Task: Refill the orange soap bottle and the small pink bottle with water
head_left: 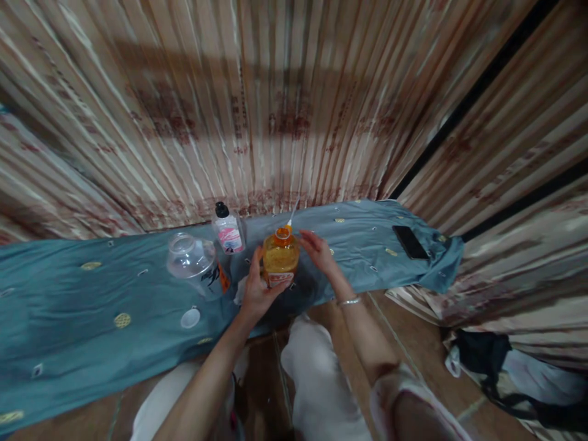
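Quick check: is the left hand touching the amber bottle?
Touching: the head view shows the left hand wrapped around the lower part of the amber bottle.

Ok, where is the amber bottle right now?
The amber bottle is near the middle of the head view, held in the left hand; the right hand is at its right, the pink-labelled bottle to its left.
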Demonstrator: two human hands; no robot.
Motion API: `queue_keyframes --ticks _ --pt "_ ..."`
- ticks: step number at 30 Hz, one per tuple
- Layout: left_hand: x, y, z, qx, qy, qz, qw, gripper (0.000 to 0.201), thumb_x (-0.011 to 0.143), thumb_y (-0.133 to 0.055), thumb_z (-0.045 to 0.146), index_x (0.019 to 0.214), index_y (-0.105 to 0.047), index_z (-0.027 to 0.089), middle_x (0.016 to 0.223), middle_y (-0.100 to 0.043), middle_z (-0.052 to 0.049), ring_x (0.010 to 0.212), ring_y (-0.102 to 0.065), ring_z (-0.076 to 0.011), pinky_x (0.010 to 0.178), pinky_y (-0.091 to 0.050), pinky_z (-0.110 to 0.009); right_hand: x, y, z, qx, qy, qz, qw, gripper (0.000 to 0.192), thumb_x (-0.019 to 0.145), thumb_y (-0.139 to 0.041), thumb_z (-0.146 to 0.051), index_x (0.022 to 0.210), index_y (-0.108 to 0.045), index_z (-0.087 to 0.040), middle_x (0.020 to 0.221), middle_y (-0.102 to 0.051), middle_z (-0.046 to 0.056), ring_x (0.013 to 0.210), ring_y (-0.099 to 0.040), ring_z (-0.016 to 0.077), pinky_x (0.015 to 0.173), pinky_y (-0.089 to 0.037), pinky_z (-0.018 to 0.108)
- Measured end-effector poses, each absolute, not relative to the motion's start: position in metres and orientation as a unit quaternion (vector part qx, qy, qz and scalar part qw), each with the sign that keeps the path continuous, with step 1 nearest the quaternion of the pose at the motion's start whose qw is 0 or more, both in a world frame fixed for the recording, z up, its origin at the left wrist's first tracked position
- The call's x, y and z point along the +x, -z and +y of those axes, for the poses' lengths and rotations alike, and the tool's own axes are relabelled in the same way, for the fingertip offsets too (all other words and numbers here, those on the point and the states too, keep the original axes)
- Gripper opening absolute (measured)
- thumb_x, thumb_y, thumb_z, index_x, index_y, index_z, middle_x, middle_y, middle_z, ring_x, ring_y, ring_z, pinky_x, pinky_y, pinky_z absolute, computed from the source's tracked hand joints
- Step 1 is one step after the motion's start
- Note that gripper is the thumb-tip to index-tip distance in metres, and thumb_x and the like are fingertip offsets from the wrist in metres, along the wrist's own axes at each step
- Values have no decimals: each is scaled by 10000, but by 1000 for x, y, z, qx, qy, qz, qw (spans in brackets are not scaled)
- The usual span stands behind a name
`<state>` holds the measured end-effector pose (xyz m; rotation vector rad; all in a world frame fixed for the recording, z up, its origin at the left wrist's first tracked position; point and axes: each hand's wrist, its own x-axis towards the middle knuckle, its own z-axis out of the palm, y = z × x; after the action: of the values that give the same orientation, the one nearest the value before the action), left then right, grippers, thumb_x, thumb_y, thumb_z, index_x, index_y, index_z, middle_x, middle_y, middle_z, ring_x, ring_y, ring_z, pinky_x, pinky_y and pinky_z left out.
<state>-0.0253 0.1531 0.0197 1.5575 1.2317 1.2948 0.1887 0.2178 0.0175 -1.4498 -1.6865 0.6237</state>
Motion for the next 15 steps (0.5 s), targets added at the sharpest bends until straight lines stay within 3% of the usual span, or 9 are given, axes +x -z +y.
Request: queue_keyframes --ticks 4,7,9,13,15 --pt "-17 -32 157 619 -494 482 375 963 625 -894 390 1463 -437 257 1420 -617 -121 1321 -604 -309 1147 -478 -494 185 -30 278 -583 -184 -733 298 376 915 -547 -169 1273 -660 -141 1382 -651 187 1352 -559 278 1176 -410 471" --pt "-16 -34 160 601 -488 495 394 974 608 -902 382 1455 -444 236 1409 -620 -129 1313 -603 -322 1141 -479 -504 173 -32 303 -571 -156 -773 227 370 874 -577 -90 1232 -671 -101 1446 -589 236 1407 -494 313 1195 -365 495" --pt "-16 -33 162 592 -487 499 403 990 584 -912 357 1451 -449 234 1410 -618 -133 1317 -596 -330 1149 -468 -506 165 -30 310 -559 -142 -794 190 315 877 -584 -93 1169 -696 -124 1471 -573 209 1408 -481 319 1178 -379 491" --pt "-14 -30 165 586 -493 499 406 968 574 -914 341 1430 -477 231 1396 -624 -136 1320 -586 -339 1161 -449 -516 157 -25 314 -545 -128 -817 137 126 866 -599 -89 860 -708 -151 1212 -720 167 1210 -612 276 1060 -483 398" --pt "-14 -29 165 582 -497 494 412 949 580 -914 345 1423 -489 245 1373 -638 -125 1296 -602 -336 1146 -462 -516 155 -25 314 -543 -124 -820 132 149 841 -613 -60 747 -665 -163 1038 -753 161 1094 -652 260 1015 -505 376"
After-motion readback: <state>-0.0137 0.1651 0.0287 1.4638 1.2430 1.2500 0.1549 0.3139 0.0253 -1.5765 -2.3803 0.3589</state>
